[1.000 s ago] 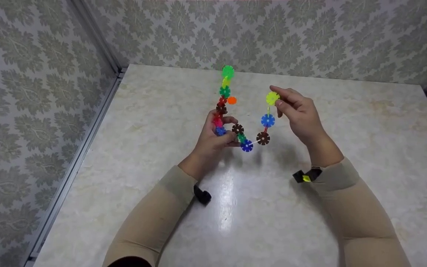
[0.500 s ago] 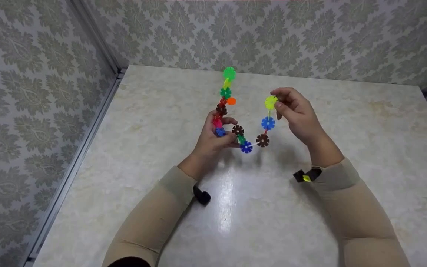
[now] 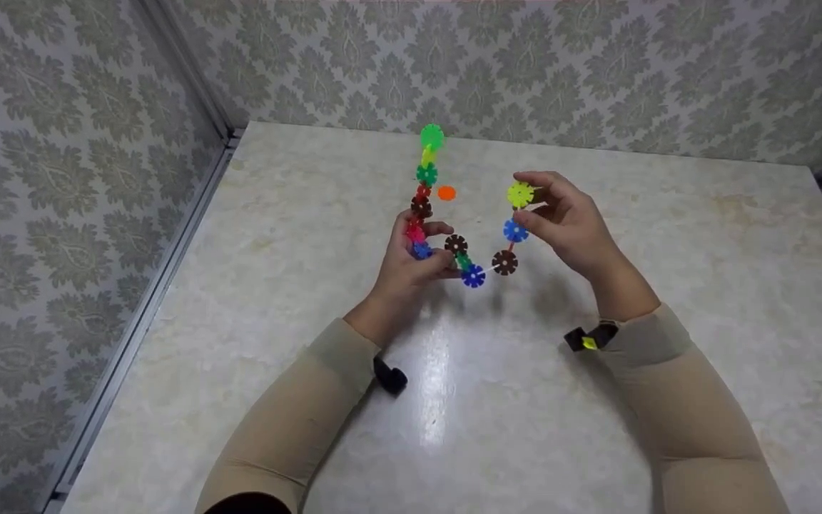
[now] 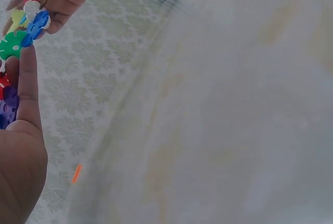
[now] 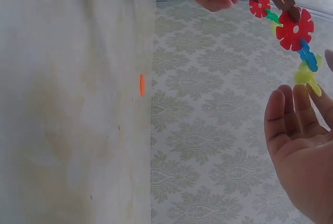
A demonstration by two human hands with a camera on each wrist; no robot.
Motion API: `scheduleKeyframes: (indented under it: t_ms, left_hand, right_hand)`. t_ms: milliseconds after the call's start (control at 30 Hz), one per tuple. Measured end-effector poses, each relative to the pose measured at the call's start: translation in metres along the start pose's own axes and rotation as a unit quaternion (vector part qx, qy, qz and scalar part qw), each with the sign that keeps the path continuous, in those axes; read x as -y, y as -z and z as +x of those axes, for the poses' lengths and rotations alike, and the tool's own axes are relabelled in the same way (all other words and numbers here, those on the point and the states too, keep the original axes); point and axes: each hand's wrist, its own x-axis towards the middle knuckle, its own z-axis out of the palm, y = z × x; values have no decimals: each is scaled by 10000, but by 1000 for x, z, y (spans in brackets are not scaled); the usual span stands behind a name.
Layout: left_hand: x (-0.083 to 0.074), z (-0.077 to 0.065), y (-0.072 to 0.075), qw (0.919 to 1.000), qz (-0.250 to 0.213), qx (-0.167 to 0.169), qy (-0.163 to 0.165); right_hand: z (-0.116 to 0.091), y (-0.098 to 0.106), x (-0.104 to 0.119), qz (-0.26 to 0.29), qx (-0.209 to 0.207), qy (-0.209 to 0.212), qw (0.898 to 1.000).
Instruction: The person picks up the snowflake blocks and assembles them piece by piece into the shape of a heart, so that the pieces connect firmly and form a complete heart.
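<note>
A chain of colourful notched plastic discs (image 3: 504,263), slotted together like snowflake building discs, hangs in a U shape above the table. My left hand (image 3: 407,270) grips its left part, with the thumb near a brown disc (image 3: 456,245) and a blue disc (image 3: 422,250) by the palm. Beyond this hand the chain rises to a bright green end disc (image 3: 432,135). At the other end, my right hand (image 3: 576,232) holds the yellow disc (image 3: 521,194) between thumb and fingers, just above a blue disc (image 3: 515,230). Fingers partly hide the links there.
A loose orange disc (image 3: 447,193) lies on the pale marbled table (image 3: 496,400), between the two sides of the chain. Patterned wall panels (image 3: 411,64) stand behind the table and along its left. A black strap with a camera sits on each wrist.
My right thumb has moved down and left, from the yellow disc toward the blue one below. The chain's green end has swung slightly left. The left hand stays nearly still.
</note>
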Motion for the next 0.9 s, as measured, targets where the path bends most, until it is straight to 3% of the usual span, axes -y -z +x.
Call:
scheduleKeyframes:
  t_ms: [233, 667, 900]
  left_hand:
    - [0, 0, -1, 9998, 83, -163, -15]
    - [4, 0, -5, 9951, 986, -64, -4]
    - [4, 0, -4, 9924, 1228, -2, 111]
  right_hand:
    - [2, -6, -13, 807, 237, -542, 9950]
    - [0, -13, -46, 1475, 268, -421, 9878]
    - [1, -15, -49, 1324, 270, -332, 9903]
